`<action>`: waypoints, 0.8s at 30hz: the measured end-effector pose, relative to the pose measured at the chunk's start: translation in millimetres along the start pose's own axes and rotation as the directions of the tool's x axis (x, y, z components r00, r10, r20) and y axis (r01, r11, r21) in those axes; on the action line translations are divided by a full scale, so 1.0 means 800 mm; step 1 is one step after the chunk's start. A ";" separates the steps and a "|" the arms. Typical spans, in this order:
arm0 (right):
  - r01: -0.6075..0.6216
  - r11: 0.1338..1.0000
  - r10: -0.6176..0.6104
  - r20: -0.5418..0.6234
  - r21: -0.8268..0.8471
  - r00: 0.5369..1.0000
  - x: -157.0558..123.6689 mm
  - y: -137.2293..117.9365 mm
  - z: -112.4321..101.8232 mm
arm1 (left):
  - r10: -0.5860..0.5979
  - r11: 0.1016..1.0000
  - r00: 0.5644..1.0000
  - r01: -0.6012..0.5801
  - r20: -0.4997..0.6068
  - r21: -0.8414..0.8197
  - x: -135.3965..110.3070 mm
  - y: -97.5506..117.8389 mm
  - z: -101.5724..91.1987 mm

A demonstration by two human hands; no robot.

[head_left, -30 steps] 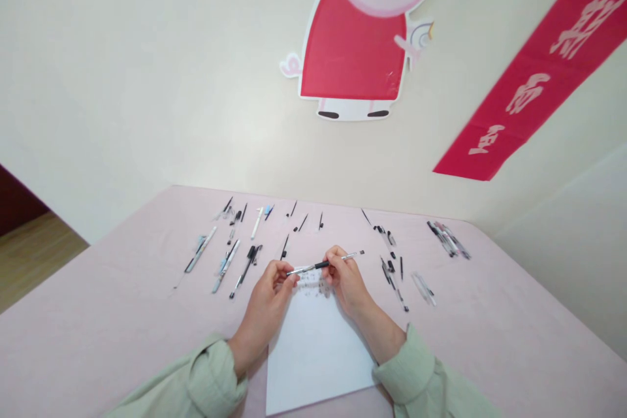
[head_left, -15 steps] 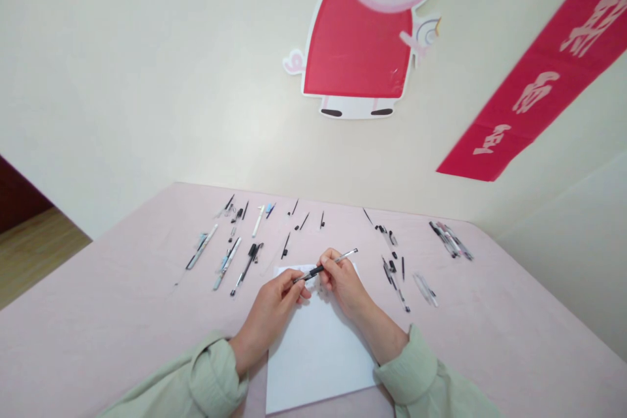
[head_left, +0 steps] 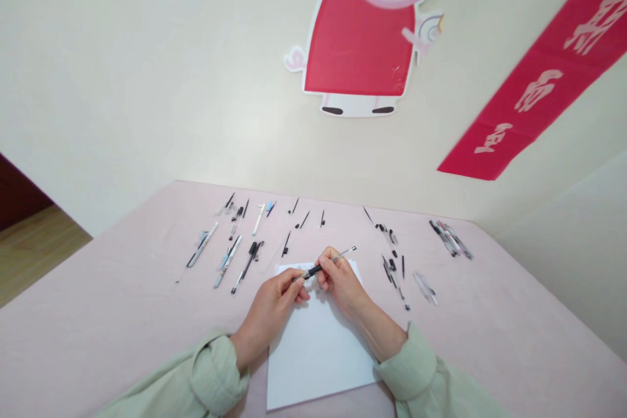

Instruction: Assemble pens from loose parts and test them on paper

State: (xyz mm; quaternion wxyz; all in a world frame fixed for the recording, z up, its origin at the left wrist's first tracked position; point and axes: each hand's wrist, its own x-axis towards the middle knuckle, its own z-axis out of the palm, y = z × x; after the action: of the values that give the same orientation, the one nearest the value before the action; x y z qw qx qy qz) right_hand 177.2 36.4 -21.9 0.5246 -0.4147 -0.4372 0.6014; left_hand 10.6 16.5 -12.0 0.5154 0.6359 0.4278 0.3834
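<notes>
A pen (head_left: 314, 270) with a clear barrel and a black grip is held between both hands, above the far end of a stack of white paper (head_left: 318, 359). My left hand (head_left: 275, 299) pinches its lower left end, the tip, which the fingers hide. Farther up the barrel, my right hand (head_left: 341, 282) grips it with thumb and fingers, and the pen's rear end sticks out to the upper right. Faint dark marks show on the paper under the hands.
Pens (head_left: 202, 245) and pen parts lie on the pink tablecloth (head_left: 122, 294) at the left. Small dark refills and caps (head_left: 285, 245) lie behind the paper. More pen parts (head_left: 394, 281) and a bunch of pens (head_left: 450, 239) are at the right. A wall stands behind.
Both hands keep hold of the pen in nearly the same place. The view has shifted very slightly; the things on the table have not moved.
</notes>
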 end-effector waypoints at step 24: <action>-0.153 0.876 0.168 0.008 0.457 0.986 0.004 0.001 0.011 | 0.194 0.969 0.980 -0.185 -0.040 0.163 -0.005 0.006 0.010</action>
State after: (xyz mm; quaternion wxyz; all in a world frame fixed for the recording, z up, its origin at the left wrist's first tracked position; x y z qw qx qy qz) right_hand 168.4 38.8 -20.5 0.5625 -0.3244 -0.2399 0.7217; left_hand 17.6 9.7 -9.1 0.4119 0.7019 0.4084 0.4133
